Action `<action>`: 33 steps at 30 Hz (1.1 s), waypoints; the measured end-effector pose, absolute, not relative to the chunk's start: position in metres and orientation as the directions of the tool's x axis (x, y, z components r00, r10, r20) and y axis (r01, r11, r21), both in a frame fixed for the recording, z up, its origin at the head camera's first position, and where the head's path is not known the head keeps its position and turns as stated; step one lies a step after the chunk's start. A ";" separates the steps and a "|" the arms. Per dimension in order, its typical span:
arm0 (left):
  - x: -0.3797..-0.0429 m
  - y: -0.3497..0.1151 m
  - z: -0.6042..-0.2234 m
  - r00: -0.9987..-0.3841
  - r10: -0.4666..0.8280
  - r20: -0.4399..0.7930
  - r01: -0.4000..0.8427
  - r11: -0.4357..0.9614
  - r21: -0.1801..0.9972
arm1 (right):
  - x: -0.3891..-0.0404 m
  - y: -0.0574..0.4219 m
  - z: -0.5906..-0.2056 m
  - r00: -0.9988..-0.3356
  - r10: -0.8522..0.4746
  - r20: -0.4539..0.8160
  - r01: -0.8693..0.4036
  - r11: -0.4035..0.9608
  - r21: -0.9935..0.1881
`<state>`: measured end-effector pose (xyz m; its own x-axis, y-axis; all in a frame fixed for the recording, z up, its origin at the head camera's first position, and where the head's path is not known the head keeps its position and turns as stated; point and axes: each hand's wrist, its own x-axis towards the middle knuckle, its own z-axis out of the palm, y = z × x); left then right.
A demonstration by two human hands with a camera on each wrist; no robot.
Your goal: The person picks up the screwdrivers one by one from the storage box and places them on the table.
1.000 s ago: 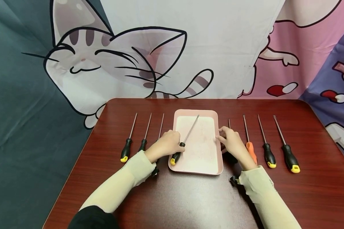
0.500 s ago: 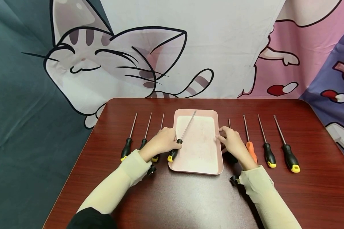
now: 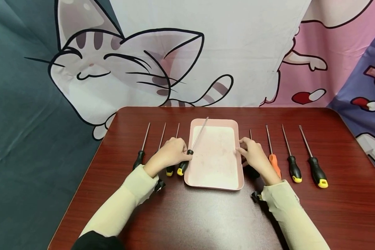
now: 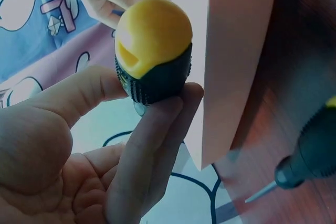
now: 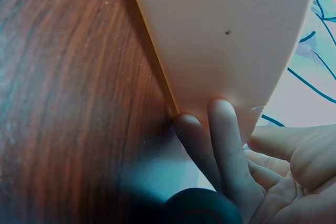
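Observation:
My left hand (image 3: 172, 152) pinches a screwdriver (image 3: 183, 166) by its black handle at the tray's left edge. The handle ends in a yellow cap, seen end-on in the left wrist view. Its long shaft slants up and right, overlapping the tray's far left corner in the head view. The shallow pink tray (image 3: 214, 184) has nothing lying in it. My right hand (image 3: 255, 156) grips the tray's right side. In the right wrist view two fingers (image 5: 223, 124) press the outer wall and the thumb is at the rim.
Left of the tray lie a screwdriver (image 3: 139, 159), a second one (image 3: 162, 135) partly behind my left hand, and a third (image 3: 170, 170). On the right are an orange-handled screwdriver (image 3: 274, 165), two black-handled ones, and one (image 3: 252, 172) partly under my right hand.
My left hand has moved left and slightly away from me, carrying the screwdriver from over the tray to its left edge. The right hand stays at the tray's side.

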<state>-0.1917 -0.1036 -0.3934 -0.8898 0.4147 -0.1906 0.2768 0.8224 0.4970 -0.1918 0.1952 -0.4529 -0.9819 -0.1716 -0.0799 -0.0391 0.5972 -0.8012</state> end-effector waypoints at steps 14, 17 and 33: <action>-0.193 -0.129 -0.390 -0.906 0.395 -0.151 0.283 0.832 0.477 | -0.192 0.194 -0.451 -0.978 -0.174 -0.114 -0.011 0.591 -0.806; -0.194 -0.133 -0.389 -0.914 0.378 -0.150 0.272 0.843 0.464 | -0.192 0.194 -0.451 -0.978 -0.173 -0.115 -0.010 0.591 -0.807; -0.193 -0.158 -0.385 -0.929 0.334 -0.161 0.224 0.852 0.474 | -0.193 0.194 -0.451 -0.977 -0.179 -0.117 -0.013 0.593 -0.805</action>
